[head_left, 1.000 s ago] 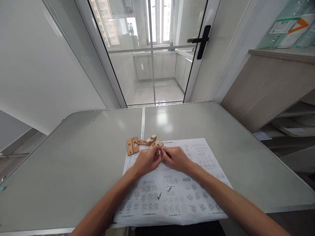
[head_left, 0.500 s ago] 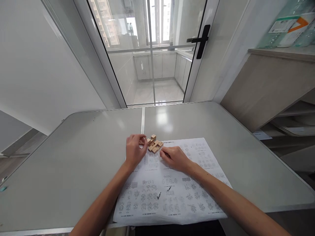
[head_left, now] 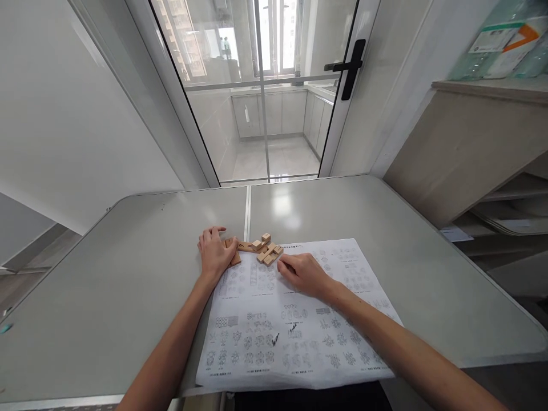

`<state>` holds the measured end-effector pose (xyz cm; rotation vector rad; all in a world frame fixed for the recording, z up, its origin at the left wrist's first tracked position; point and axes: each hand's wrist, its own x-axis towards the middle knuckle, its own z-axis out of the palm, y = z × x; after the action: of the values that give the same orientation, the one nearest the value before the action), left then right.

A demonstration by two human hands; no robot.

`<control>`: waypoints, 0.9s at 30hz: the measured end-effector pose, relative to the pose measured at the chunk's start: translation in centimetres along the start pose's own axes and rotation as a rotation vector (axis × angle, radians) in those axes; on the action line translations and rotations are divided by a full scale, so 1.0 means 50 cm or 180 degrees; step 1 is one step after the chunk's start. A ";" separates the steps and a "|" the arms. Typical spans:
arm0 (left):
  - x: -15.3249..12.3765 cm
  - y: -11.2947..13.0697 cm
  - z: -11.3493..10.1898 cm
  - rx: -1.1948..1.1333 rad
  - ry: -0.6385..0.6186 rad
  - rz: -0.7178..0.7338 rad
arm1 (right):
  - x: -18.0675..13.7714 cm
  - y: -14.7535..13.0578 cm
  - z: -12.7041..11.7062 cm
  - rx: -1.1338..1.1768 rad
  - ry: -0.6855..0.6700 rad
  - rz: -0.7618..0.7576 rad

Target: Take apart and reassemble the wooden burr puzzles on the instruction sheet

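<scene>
My left hand [head_left: 214, 254] rests over a brown wooden board [head_left: 237, 260] with dark markings, its thumb and fingers apart. The hand covers much of that board. A narrow wooden strip [head_left: 245, 246] runs from the board towards a small cluster of light wooden blocks [head_left: 268, 257]. Some of these blocks lie crossed over one another, and one block [head_left: 266, 237] sits at the far side. Just right of the cluster, my right hand [head_left: 305, 274] lies with curled fingers on the printed sheet [head_left: 295, 359]; whatever may be inside it is hidden.
The grey table [head_left: 141, 297] has a seam down its middle. Beyond it stands a glazed door with a black handle [head_left: 351, 68]. A wooden shelf unit [head_left: 454, 137] with plastic bottles [head_left: 492, 51] on top stands to the right. A small teal object [head_left: 5, 329] lies far left.
My left hand has moved left from the blocks onto the brown board, uncovering the strip, and its fingers have spread. My right hand stays put.
</scene>
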<state>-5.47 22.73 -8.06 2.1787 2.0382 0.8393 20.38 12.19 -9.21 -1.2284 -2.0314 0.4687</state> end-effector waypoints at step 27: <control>0.010 -0.024 -0.013 -0.0235 -0.0171 0.0060 | 0.004 0.007 0.003 0.0168 0.0045 0.0069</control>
<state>-6.83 23.16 -7.80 2.1607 1.9334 0.8345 20.42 12.52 -9.44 -1.2196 -1.9832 0.5193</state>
